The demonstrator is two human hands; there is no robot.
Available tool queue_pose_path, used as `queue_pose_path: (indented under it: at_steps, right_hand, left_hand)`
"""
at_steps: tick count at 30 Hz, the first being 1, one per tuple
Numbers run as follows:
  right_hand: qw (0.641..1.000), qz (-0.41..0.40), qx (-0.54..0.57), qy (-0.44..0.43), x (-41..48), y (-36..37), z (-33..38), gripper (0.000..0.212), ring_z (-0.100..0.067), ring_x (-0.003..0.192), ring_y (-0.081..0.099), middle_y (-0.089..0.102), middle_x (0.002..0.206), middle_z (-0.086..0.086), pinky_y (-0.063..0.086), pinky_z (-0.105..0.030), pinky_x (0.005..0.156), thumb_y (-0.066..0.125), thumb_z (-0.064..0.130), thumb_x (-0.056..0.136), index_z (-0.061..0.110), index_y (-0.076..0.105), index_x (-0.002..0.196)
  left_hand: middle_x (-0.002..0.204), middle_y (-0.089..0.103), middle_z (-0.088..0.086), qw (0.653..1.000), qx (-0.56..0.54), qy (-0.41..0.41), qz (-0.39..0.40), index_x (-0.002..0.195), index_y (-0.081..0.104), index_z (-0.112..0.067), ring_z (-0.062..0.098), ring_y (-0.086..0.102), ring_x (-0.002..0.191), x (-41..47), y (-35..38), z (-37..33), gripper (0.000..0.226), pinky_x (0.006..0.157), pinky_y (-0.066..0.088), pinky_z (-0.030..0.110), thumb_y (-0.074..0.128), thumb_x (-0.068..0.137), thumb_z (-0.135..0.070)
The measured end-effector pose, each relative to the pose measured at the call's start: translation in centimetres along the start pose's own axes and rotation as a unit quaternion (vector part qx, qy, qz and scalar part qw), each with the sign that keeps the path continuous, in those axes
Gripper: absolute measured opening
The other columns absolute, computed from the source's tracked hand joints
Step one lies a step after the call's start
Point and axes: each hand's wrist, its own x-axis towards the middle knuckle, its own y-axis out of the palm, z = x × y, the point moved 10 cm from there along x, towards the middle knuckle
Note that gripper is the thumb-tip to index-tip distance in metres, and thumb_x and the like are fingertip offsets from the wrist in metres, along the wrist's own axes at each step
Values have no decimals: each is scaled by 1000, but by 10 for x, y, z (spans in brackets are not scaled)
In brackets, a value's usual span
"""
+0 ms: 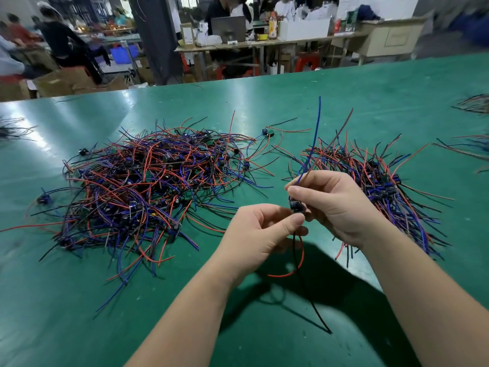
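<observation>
Both my hands hold one small wired module (297, 206) above the green table (79, 300). My right hand (336, 205) pinches its upper blue and brown wires (316, 139), which stick up and away from me. My left hand (260, 235) pinches the module's lower end, where a red wire (296, 268) loops and a black wire (312, 303) hangs down to the table. A big tangled pile of the same modules (143, 186) with red, blue and black wires lies to the left. A tidier bundle of them (381, 186) lies just behind my right hand.
More wire heaps (473, 104) sit at the table's far right edge and another wire heap (13, 128) at the far left. Beyond the table, people work at benches with boxes, a laptop and stools.
</observation>
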Motion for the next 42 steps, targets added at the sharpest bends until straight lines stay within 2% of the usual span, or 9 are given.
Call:
queue_pose_path:
  at_steps: [3, 11, 17, 22, 25, 30, 33, 37, 42]
  right_hand:
    - [1000, -1, 6, 21, 2, 0, -5, 9, -9, 49, 51, 63, 60, -3, 41, -16, 43, 73, 18, 62, 11, 71, 66]
    - [991, -121, 19, 59, 4, -40, -5, 8, -4, 45, 52, 64, 54, 0, 43, -13, 43, 68, 9, 76, 6, 64, 71]
    - [940, -284, 189, 23, -4, -96, 2, 7, -3, 45, 57, 63, 58, 0, 43, -9, 43, 68, 6, 82, 7, 62, 79]
    - [906, -307, 288, -48, -4, -98, 7, 7, -17, 66, 70, 63, 80, -9, 51, -19, 56, 53, 7, 95, 10, 57, 89]
    - [939, -252, 233, 13, 1, -78, 3, 15, -20, 63, 68, 60, 82, -11, 52, -22, 56, 46, 1, 95, 13, 53, 91]
    - [989, 11, -46, 139, -3, -8, -25, 21, -15, 49, 58, 60, 75, -12, 47, -19, 44, 63, -8, 80, 7, 61, 95]
    - [988, 99, -56, 109, -7, 22, -28, 41, -13, 44, 50, 57, 70, -6, 40, -18, 41, 77, 4, 65, 15, 65, 103]
    - [996, 86, -11, -12, -1, 34, -10, 42, -11, 50, 46, 58, 64, -1, 38, -19, 45, 79, 5, 63, 24, 73, 100]
    - [986, 43, 161, 6, 0, 32, -14, 24, -4, 50, 52, 66, 63, 2, 44, -13, 50, 75, 21, 57, 17, 79, 80]
  left_hand:
    - [71, 72, 0, 1000, -3, 18, -10, 83, 71, -13, 12, 69, 70, 2, -2, -2, 5, 61, 51, 20, 67, 85, -14]
    - [61, 68, 3, 999, 0, -23, 33, 72, 68, -7, 12, 66, 55, 1, -2, 8, 10, 56, 52, 19, 71, 81, -4]
    - [61, 68, 2, 990, 40, -64, 122, 73, 66, -6, 10, 67, 57, -7, 16, 19, 9, 58, 52, 19, 71, 81, -5]
    - [64, 70, 7, 998, 8, -32, 62, 67, 66, -13, 15, 66, 56, -5, 3, 4, 16, 57, 55, 25, 70, 81, -7]
    - [72, 73, 9, 998, -62, -6, -22, 76, 62, -15, 17, 69, 58, -1, -16, -5, 15, 62, 56, 29, 71, 71, -26]
    - [86, 75, 2, 951, -307, 5, -23, 73, 68, -19, 12, 72, 73, 0, -22, -13, 22, 59, 57, 23, 72, 60, -36]
    - [110, 70, -7, 952, -305, 15, 2, 77, 76, -25, 7, 64, 102, 1, -16, -14, 35, 84, 53, 25, 83, 50, -47]
    - [95, 67, 4, 950, -300, 5, -89, 98, 68, -15, 16, 60, 95, 4, -24, -2, 78, 89, 39, 34, 92, 32, -51]
    - [61, 59, -14, 960, -234, -2, -152, 74, 65, -21, 1, 47, 60, 0, -24, 6, 35, 64, 32, 27, 80, 49, -41]
